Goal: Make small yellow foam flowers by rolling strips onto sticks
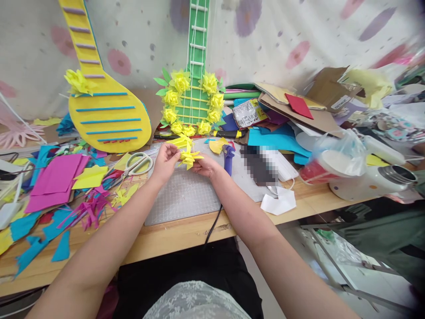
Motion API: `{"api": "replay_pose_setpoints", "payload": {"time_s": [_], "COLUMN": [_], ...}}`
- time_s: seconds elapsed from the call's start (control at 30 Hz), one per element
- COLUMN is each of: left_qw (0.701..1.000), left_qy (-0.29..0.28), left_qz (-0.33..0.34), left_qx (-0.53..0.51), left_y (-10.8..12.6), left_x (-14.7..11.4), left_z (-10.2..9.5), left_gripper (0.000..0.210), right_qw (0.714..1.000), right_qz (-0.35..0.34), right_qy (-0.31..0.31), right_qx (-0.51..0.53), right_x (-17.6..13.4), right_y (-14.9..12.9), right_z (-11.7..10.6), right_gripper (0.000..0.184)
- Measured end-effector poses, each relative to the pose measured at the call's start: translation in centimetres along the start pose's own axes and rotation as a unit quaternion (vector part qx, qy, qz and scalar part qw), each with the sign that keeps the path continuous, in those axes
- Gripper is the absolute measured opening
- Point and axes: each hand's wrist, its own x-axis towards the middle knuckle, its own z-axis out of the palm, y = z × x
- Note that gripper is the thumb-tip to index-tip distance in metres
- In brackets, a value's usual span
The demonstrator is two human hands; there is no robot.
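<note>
Between my two hands, above the grey cutting mat [175, 199], is a yellow paper flower [189, 157] with pointed petals. The fingers of my left hand [168, 160] pinch its left side. My right hand [205, 166] holds it from below and to the right, its fingertips partly hidden behind the petals. A purple glue gun [228, 159] stands just right of my right hand. Behind my hands leans a green paper guitar [194, 95] ringed with yellow paper flowers. To its left leans a yellow paper instrument [109, 115] with blue strips and one yellow flower.
Scissors [137, 164] lie left of the mat among magenta sheets [55, 179] and coloured scraps. On the right are a blurred-out dark object [260, 166], a white folded paper [279, 201], a red cup [315, 170] and an open steel-necked bottle [375, 179]. Cardboard [327, 88] is piled behind.
</note>
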Motion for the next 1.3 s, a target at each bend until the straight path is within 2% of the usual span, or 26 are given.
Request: {"api": "replay_pose_setpoints", "payload": {"time_s": [0.27, 0.47, 0.57, 0.67, 0.8, 0.93, 1.03, 1.13, 1.23, 1.3], "left_qw": [0.999, 0.996, 0.996, 0.993, 0.981, 0.974, 0.98, 0.984, 0.98, 0.975], "left_qy": [0.03, 0.02, 0.031, 0.073, 0.145, 0.147, 0.129, 0.156, 0.174, 0.178], "left_qz": [-0.042, -0.089, -0.084, -0.089, -0.127, -0.166, -0.147, -0.075, 0.008, 0.041], "left_qx": [0.006, -0.018, 0.0, 0.025, 0.015, -0.037, -0.02, 0.038, 0.094, 0.128], "left_y": [-0.4, -0.2, -0.3, -0.2, 0.1, -0.2, -1.0, -1.7, -1.8, -1.7], "left_x": [0.2, -0.1, -0.1, -0.1, -0.1, 0.3, 0.7, 0.9, 0.9, 0.7], "left_z": [0.3, 0.1, 0.2, 0.6, 1.3, 1.2, 0.7, 0.3, 0.2, 0.3], "left_gripper": [0.026, 0.048, 0.047, 0.042, 0.035, 0.035, 0.036, 0.035, 0.036, 0.035], "right_qw": [1.0, 0.999, 0.999, 0.997, 0.985, 0.97, 0.959, 0.956, 0.957, 0.953], "right_qz": [-0.005, -0.006, -0.018, -0.047, -0.115, -0.154, -0.173, -0.18, -0.188, -0.2], "right_qy": [0.022, 0.04, 0.033, 0.035, 0.055, 0.081, 0.131, 0.162, 0.148, 0.132], "right_qx": [-0.01, -0.01, -0.027, -0.058, -0.118, -0.168, -0.183, -0.168, -0.163, -0.185], "right_x": [0.6, 0.6, 0.7, 0.6, 0.6, 1.0, 1.2, 0.9, 0.3, 0.0], "right_y": [0.3, 0.2, 0.3, 0.5, 0.8, 1.0, 0.9, 0.5, 0.1, 0.0], "right_z": [-0.2, -0.2, -0.2, -0.1, 0.3, 0.5, 0.3, 0.3, 0.5, 0.8], "right_gripper": [0.017, 0.02, 0.02, 0.017, 0.013, 0.007, 0.008, 0.014, 0.027, 0.029]}}
